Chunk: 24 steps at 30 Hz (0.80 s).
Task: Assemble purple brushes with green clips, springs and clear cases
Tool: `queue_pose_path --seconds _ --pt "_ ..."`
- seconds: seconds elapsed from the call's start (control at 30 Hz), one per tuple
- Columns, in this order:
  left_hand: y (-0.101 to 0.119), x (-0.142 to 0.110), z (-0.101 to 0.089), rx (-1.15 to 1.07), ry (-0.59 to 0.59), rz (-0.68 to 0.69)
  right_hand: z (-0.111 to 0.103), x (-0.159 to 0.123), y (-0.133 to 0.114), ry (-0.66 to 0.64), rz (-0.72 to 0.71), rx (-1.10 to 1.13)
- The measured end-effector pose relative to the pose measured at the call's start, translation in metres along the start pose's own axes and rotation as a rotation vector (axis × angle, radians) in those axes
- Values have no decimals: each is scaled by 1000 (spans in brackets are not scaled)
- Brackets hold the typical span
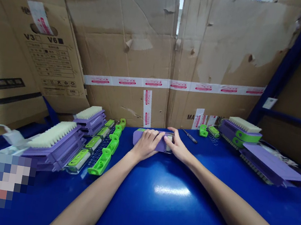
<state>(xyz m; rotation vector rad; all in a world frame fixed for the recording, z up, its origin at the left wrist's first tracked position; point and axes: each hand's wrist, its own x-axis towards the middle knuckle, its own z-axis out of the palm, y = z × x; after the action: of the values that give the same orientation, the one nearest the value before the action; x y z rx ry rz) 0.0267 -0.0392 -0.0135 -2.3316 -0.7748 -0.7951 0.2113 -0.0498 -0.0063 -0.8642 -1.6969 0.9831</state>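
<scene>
A long purple plastic casing lies across the blue table in front of me, with a bit of green along its top edge. My left hand is wrapped over its middle, fingers curled on the upper face. At its right end, my right hand grips a pale piece with a clear edge, with the thumb pressing near the joint. Both hands nearly touch each other. The fingers hide most of the spot where the end piece and the casing meet.
On the left are stacked purple casings with cream bristles, green-topped clear units and green brackets. A screwdriver lies behind my right hand. More purple brush parts sit right. Cardboard panels stand behind the blue table.
</scene>
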Motion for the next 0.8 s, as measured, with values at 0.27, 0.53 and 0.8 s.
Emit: queue_pose_path --seconds 0.27,0.53,0.8 --pt "4 3 -1 27 -34 -14 0 2 0 51 -9 -11" --pt "5 6 -1 90 -62 -12 -1 4 6 132 9 -155" --pt "4 7 -2 80 -16 -116 -8 8 5 321 -11 -227"
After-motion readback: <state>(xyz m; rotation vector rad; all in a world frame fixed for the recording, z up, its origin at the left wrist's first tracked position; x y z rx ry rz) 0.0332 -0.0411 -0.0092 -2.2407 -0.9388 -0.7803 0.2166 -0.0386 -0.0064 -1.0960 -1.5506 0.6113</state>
